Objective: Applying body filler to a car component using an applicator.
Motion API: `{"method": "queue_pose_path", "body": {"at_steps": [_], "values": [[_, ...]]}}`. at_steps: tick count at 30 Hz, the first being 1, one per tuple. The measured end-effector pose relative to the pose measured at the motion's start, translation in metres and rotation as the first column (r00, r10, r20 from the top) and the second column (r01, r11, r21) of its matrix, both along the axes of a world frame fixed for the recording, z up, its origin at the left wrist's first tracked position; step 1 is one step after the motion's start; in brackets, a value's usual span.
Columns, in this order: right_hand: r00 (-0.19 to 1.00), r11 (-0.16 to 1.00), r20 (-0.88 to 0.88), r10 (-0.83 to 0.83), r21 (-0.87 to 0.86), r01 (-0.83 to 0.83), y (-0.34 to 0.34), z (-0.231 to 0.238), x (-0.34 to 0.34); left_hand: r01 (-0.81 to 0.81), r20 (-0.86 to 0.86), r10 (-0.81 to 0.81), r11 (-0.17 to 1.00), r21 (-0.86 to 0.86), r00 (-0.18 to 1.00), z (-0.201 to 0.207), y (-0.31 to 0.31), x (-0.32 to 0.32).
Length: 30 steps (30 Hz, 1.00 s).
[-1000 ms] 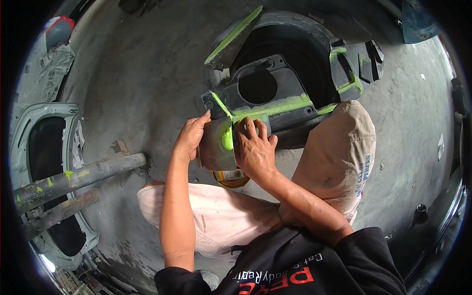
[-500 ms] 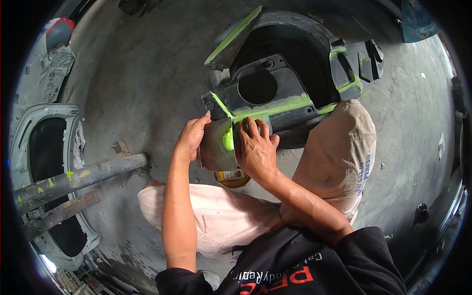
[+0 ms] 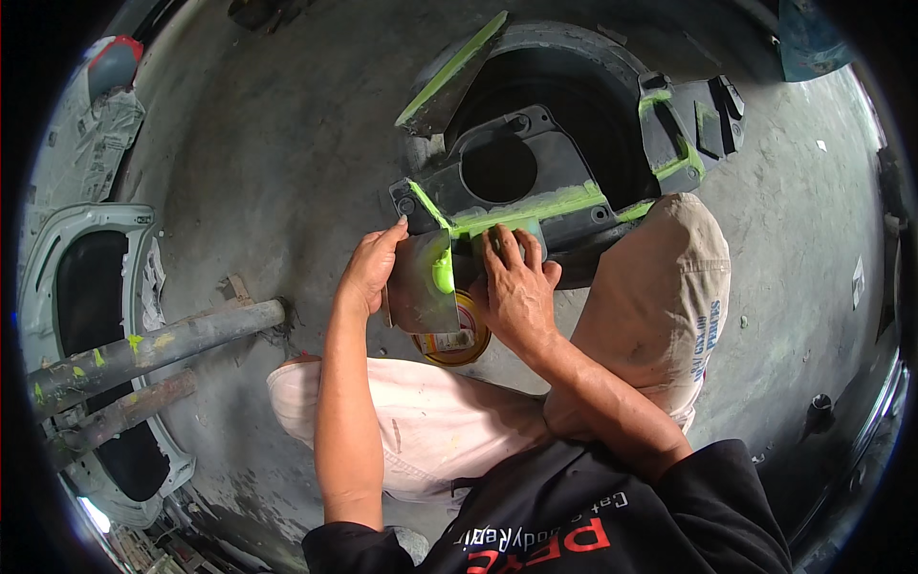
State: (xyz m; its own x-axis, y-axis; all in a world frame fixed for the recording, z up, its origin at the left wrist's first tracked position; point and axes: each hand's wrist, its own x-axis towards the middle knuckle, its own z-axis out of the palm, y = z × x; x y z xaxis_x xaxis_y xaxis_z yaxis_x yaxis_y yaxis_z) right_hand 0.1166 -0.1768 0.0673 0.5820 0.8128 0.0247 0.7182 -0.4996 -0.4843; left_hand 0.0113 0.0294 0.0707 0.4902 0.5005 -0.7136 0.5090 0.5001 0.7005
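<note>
My left hand [image 3: 368, 271] grips the left edge of a thin flat plate [image 3: 417, 287], thumb on top. A blob of bright green putty [image 3: 443, 275] sits by the plate's right edge. In my right hand [image 3: 519, 295] is a pale, translucent greenish spreader [image 3: 530, 231], mostly hidden by my fingers. It lies against the near edge of a black plastic panel [image 3: 566, 170], along a green putty strip [image 3: 535, 203]. The panel has a large round hole and rests across a tyre [image 3: 564, 40]. Partly under the plate, a round tin [image 3: 469, 346] with a yellow rim shows.
A flat piece with a green edge [image 3: 455, 72] leans at the tyre's upper left. More black parts with green putty [image 3: 674, 139] lie on its right. On the left are metal pipes [image 3: 182, 335] and a pale vehicle panel [image 3: 48, 258]. A small dark cup [image 3: 820, 407] stands at right.
My right hand has moved right along the panel's near edge with the spreader, away from the plate. More of the tin now shows. My left hand and the plate have barely moved.
</note>
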Motion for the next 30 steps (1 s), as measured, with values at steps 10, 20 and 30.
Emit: {"method": "queue_pose_path", "body": {"at_steps": [10, 20, 30], "values": [[0.998, 0.983, 0.049, 0.028, -0.183, -0.018, -0.008, -0.013, -0.005, 0.011, -0.013, -0.011, 1.000, -0.013, 1.000, 0.009, -0.003, 0.004], [0.999, 0.989, 0.041, -0.002, -0.145, 0.008, -0.010, -0.016, 0.010, 0.020, -0.008, -0.020, 1.000, -0.024, 1.000, 0.001, 0.001, 0.001], [0.999, 0.995, -0.007, -0.052, -0.080, 0.051, -0.020, -0.008, 0.017, 0.050, -0.013, -0.050, 0.999, -0.021, 0.999, -0.004, 0.002, 0.001]]}}
